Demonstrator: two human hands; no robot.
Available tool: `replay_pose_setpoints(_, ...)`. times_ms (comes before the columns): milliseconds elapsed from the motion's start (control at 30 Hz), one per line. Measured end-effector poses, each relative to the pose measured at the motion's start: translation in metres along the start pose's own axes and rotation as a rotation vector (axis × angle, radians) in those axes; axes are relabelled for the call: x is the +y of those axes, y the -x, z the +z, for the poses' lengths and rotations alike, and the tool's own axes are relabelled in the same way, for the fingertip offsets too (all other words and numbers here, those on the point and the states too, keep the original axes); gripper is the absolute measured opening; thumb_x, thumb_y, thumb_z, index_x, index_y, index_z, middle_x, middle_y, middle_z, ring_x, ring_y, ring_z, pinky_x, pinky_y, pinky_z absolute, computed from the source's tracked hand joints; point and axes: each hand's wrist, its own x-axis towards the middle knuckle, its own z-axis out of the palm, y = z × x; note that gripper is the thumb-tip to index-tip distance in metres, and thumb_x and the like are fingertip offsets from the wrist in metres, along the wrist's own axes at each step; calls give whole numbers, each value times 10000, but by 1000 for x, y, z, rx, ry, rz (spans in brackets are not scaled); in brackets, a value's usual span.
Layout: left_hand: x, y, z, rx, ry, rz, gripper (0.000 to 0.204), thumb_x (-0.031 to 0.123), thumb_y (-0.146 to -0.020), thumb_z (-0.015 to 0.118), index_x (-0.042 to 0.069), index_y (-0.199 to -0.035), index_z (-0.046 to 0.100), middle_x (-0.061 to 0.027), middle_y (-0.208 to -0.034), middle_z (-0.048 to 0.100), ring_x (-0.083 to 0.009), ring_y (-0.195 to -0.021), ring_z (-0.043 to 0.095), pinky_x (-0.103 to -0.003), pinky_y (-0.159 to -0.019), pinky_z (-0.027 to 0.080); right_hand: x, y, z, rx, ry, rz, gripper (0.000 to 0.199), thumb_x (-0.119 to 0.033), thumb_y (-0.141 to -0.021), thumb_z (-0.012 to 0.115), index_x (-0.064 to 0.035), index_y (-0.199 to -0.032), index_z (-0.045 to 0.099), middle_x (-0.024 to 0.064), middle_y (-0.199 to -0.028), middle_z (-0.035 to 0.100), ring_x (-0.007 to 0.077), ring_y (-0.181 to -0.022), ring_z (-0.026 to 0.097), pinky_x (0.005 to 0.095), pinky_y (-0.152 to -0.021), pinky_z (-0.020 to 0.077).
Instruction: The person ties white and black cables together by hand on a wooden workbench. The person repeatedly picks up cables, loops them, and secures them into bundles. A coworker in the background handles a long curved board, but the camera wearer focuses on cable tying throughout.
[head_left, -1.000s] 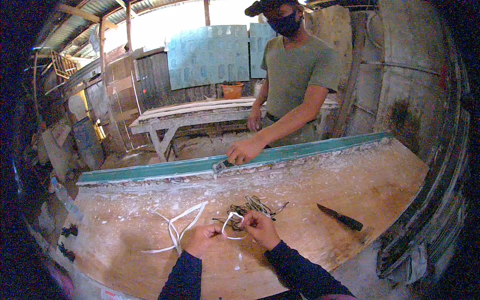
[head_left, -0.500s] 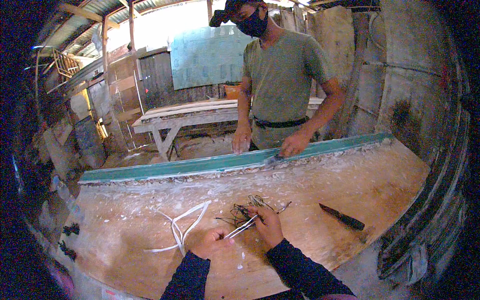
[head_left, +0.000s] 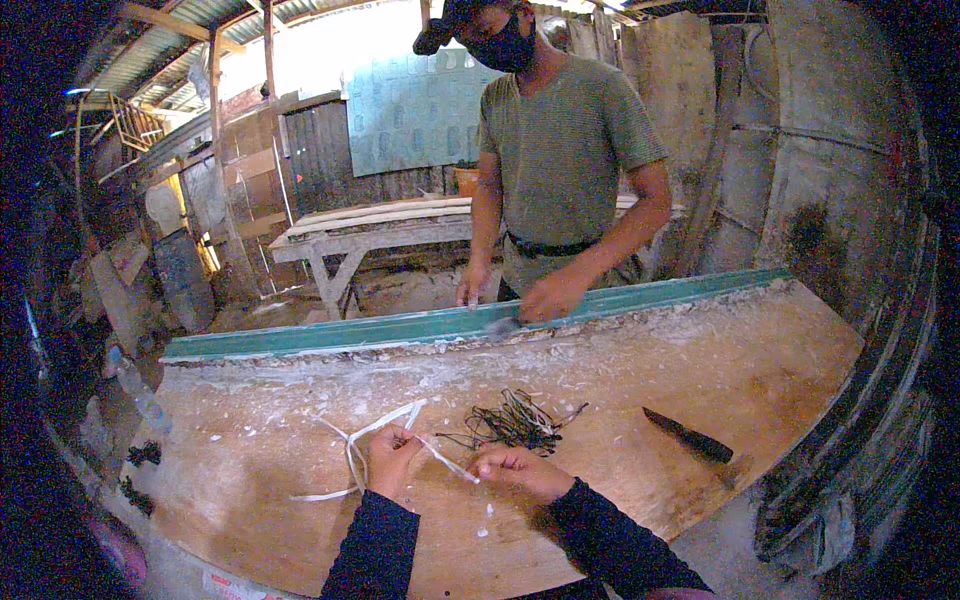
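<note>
A thin white strip (head_left: 447,461) is stretched between my two hands, low over the wooden board. My left hand (head_left: 392,460) pinches its upper end, and my right hand (head_left: 525,473) grips the other end, lower and to the right. More white strip, lying in loose loops (head_left: 352,466), rests on the board beside my left hand; whether it joins the held piece I cannot tell. Beyond my right hand lies a tangle of dark strings (head_left: 520,420) with some pale strands in it. Farther right, a dark knife (head_left: 688,436) lies flat.
A long green moulding (head_left: 400,330) runs across the far side of the board (head_left: 600,400), with whitish scraps along it. Behind it a co-worker (head_left: 570,150) works a blurred tool along the moulding. A plastic bottle (head_left: 140,392) stands past the board's left edge. A bench (head_left: 375,225) is farther back.
My left hand has moved up and left, and my right hand down toward me, so the strip now slants the other way. The co-worker's tool hand has shifted left.
</note>
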Motion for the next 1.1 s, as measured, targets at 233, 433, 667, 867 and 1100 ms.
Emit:
replay_pose_setpoints(233,15,7,2,-53,-206,18,56,17,-683,614,0,-681,561,-54,-647,585,-104,-581,543,-225,-554,439,-6,-1,8,-243,169,-93,136,-69,-742,598,-51,-874,620,71,-1083,488,168,-1001,458,290,-860,356)
replay_pose_setpoints(433,4,6,2,-169,-150,71,11,-16,-707,561,-16,-718,563,-95,-748,619,-132,-673,581,-228,-619,459,-12,1,7,-265,219,-224,104,-57,-703,638,-46,-803,611,66,-1015,527,149,-926,491,272,-811,380)
replay_pose_setpoints(667,-23,3,8,-279,138,-95,50,-18,-711,576,-18,-759,561,-78,-745,612,-131,-705,580,-225,-646,455,-18,8,5,-69,39,6,96,-64,-702,650,-35,-772,591,9,-766,576,108,-749,528,249,-715,404)
replay_pose_setpoints(867,0,8,4,-306,-9,-53,73,0,-710,606,-9,-767,562,-74,-749,608,-126,-712,575,-226,-657,451,-18,7,5,-29,23,-1,97,-68,-701,656,-42,-760,583,5,-771,576,98,-741,527,238,-697,406)
replay_pose_setpoints(1100,31,14,1,-311,-323,-19,77,77,-709,621,16,-753,604,-29,-737,606,-93,-624,528,-224,-572,417,-16,4,5,-57,34,-2,85,-54,-704,649,-39,-750,579,9,-774,579,99,-753,534,235,-707,406)
